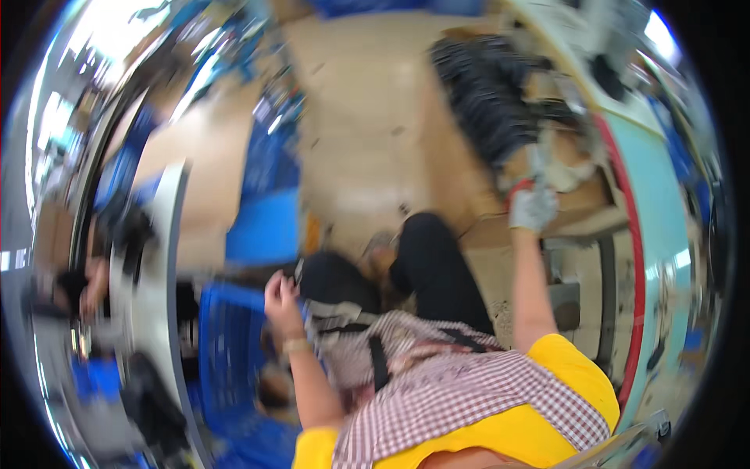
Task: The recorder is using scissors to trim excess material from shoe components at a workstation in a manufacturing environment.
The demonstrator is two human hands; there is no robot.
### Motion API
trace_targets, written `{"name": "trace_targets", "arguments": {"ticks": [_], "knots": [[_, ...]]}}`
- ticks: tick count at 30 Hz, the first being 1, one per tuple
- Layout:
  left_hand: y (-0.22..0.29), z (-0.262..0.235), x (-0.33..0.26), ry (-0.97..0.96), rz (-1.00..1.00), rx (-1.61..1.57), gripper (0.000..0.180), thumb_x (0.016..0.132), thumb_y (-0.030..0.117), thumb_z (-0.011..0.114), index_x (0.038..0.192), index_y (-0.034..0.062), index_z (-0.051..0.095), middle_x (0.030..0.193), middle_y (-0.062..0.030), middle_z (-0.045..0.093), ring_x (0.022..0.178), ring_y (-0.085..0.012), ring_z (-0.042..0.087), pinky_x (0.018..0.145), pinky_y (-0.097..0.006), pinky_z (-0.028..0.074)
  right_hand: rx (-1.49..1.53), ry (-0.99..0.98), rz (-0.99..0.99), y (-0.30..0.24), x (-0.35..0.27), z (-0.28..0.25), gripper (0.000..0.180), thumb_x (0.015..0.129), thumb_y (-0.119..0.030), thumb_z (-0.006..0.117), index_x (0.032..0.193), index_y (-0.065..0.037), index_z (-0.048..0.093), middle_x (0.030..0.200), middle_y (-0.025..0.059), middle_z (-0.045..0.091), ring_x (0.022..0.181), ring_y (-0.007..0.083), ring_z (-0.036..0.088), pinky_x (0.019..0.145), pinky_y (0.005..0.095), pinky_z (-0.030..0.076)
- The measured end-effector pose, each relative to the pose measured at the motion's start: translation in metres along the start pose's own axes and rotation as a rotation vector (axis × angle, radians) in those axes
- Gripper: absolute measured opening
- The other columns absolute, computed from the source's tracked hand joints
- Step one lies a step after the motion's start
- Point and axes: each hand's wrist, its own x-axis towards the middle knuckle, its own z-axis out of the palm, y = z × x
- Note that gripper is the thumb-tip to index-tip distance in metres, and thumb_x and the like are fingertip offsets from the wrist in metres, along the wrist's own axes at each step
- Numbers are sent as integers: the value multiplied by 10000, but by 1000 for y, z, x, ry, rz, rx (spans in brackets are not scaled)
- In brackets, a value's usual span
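Note:
My right hand (533, 209), in a whitish glove, reaches forward to an open cardboard box (449, 168). Its fingers are closed on a red-handled tool (521, 187), whose narrow pale end points into the box; blur hides its exact kind. Rows of black parts (480, 98) fill much of that box, too smeared to name. My left hand (283, 301) is bare and raised beside my left knee, near a blue plastic crate (226, 313). Its fingers are loosely bent and apart, with nothing visible in them.
A workbench with a red edge (625, 203) runs along the right. Blue containers (264, 227) and a cardboard sheet (195, 172) lie at the left, beside a pale upright panel (168, 234). Another person's arm (96, 285) shows at the far left.

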Motion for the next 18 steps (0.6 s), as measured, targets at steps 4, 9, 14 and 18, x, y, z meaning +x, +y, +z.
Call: {"name": "trace_targets", "arguments": {"ticks": [4,9,14,18], "knots": [[-93,-105,17,328,100,657,217,810,132,664,984,2,677,974,-128,668,793,-185,645,725,-300,526,-126,-218,32,13,23,-7,412,702,-452,511,772,-94,704,793,140,688,746,314,665,633,439,512],[-226,-214,-26,477,-660,486,237,721,182,642,861,-2,694,856,-208,677,828,-327,659,751,-392,511,862,-514,611,101,61,81,517,866,-416,406,1162,-35,592,1098,126,596,1024,259,544,885,375,407],[-278,-289,-83,525,-745,861,317,729,194,636,933,-48,652,938,-272,651,931,-413,621,861,-468,483,1120,-683,770,83,53,73,521,887,-538,436,1266,-200,550,1191,77,576,1095,269,529,947,464,367],[-254,-233,-26,444,-593,933,557,742,273,652,1211,4,519,1249,-245,516,1166,-401,491,966,-448,426,390,-429,353,113,83,52,632,818,-564,531,1225,-82,573,1121,167,629,1025,329,590,884,420,430]]}}
